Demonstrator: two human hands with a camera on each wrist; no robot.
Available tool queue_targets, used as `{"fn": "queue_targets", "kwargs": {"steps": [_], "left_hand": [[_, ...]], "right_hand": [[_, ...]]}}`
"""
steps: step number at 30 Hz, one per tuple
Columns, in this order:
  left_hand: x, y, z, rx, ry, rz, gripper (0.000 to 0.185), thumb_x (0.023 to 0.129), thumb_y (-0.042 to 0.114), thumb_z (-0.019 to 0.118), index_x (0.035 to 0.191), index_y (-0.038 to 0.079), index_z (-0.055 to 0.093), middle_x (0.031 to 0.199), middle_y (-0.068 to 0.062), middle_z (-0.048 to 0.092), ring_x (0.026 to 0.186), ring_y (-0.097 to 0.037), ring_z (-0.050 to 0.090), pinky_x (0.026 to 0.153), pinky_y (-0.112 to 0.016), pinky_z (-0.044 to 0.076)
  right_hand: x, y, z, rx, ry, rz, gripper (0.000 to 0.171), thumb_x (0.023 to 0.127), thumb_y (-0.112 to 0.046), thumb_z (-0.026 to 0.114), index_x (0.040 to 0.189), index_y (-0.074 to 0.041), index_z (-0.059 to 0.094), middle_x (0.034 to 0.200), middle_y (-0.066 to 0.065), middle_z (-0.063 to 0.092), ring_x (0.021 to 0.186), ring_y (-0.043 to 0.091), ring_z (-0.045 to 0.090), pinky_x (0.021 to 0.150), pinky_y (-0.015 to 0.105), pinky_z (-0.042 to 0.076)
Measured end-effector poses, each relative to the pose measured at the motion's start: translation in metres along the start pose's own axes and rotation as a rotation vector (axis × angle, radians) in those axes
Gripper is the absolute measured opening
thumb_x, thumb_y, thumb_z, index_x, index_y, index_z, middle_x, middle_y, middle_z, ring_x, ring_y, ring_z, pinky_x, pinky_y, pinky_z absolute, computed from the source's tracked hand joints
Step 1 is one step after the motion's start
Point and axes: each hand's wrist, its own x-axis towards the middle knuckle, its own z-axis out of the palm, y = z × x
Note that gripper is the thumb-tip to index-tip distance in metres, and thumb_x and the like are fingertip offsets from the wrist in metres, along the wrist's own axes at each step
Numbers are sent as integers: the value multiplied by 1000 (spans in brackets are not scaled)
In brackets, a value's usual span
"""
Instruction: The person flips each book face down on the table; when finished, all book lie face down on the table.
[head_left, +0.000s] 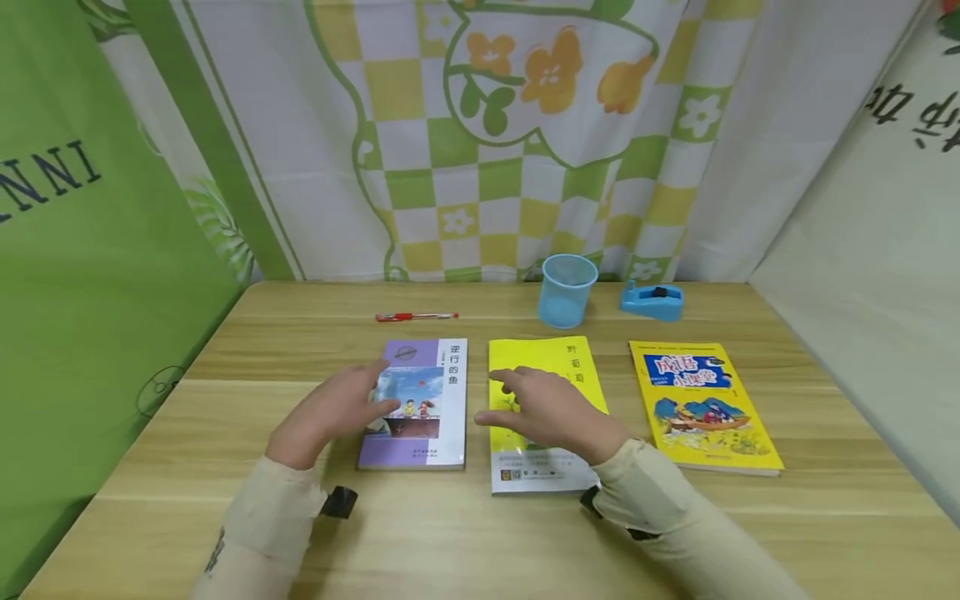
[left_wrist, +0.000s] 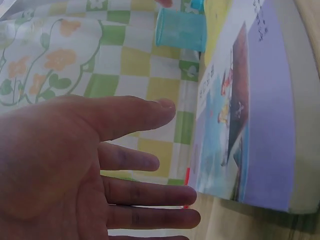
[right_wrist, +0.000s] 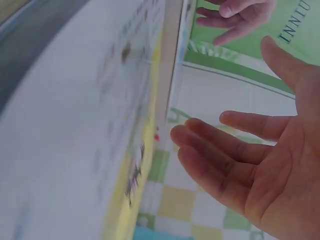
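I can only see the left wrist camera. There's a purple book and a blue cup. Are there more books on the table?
Observer: Yes, three in a row: the purple book, a yellow book in the middle and a cartoon book on the right.
Operator: Where's the other hand?
Observer: The right hand is over the yellow book, fingers straight. I can't tell whether it touches.
Operator: What's the blue thing behind the cup?
Observer: A blue tape dispenser, standing to the right of the cup near the curtain.
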Motion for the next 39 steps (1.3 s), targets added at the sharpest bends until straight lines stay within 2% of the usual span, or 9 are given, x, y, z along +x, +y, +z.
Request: {"fn": "queue_targets", "kwargs": {"steps": [4, 6, 9, 11, 15, 18, 22, 28, 39], "left_hand": [[3, -5, 2, -17, -7, -20, 71, 97, 29, 65, 150, -10, 37, 140, -29, 56, 130, -42, 55, 109, -56, 42], [3, -8, 3, -38, -12, -29, 71, 97, 27, 66, 150, -10, 37, 142, -29, 55, 129, -40, 56, 110, -56, 42], [4, -12, 5, -79, -13, -16, 71, 94, 23, 69, 149, -10, 38, 139, -29, 57, 118, -34, 61, 109, -54, 43], [5, -15, 6, -101, -15, 1, 71, 93, 21, 70, 149, -10, 39, 137, -28, 59, 112, -31, 62, 107, -53, 45], [8, -18, 11, -105, -30, 10, 73, 91, 20, 73, 148, -12, 39, 139, -30, 56, 122, -38, 58, 110, -53, 43], [9, -18, 13, -96, -46, -15, 76, 90, 20, 75, 148, -13, 38, 140, -33, 52, 128, -44, 54, 111, -55, 41], [8, -17, 14, -85, -51, -50, 77, 88, 20, 76, 147, -12, 40, 136, -33, 53, 121, -41, 55, 107, -54, 44], [8, -17, 15, -67, -46, -71, 65, 87, 21, 76, 139, -10, 52, 109, -17, 59, 96, -26, 51, 89, -44, 48], [11, -18, 21, -63, -44, -108, 60, 86, 26, 72, 133, -9, 58, 102, -13, 57, 97, -25, 46, 81, -39, 47]], "right_hand": [[15, -9, 8, 43, -27, -8, 71, 87, -52, 74, 141, -9, 58, 122, 10, 71, 108, 23, 68, 92, 41, 55], [21, -13, 12, 65, -47, -2, 71, 86, -50, 76, 141, -8, 59, 119, 9, 71, 105, 23, 68, 90, 40, 55], [30, -19, 20, 84, -80, 17, 75, 83, -47, 80, 141, -6, 57, 116, 9, 72, 99, 20, 65, 89, 37, 55], [35, -20, 25, 101, -88, 23, 75, 81, -44, 83, 140, -4, 58, 109, 9, 72, 91, 18, 62, 82, 34, 54], [42, -21, 34, 138, -92, 17, 68, 79, -37, 86, 131, -1, 62, 94, 10, 69, 78, 18, 55, 69, 29, 45], [45, -22, 39, 142, -107, 36, 70, 78, -35, 88, 131, 1, 61, 102, 12, 70, 82, 19, 56, 74, 30, 47], [47, -25, 43, 132, -125, 71, 78, 76, -33, 89, 137, 3, 57, 117, 12, 68, 93, 21, 56, 86, 34, 50], [47, -28, 43, 139, -136, 82, 80, 76, -31, 90, 140, 2, 55, 118, 12, 66, 95, 23, 55, 86, 34, 47], [47, -28, 42, 160, -138, 90, 75, 76, -29, 90, 137, 1, 58, 117, 13, 63, 93, 23, 55, 84, 35, 49]]}}
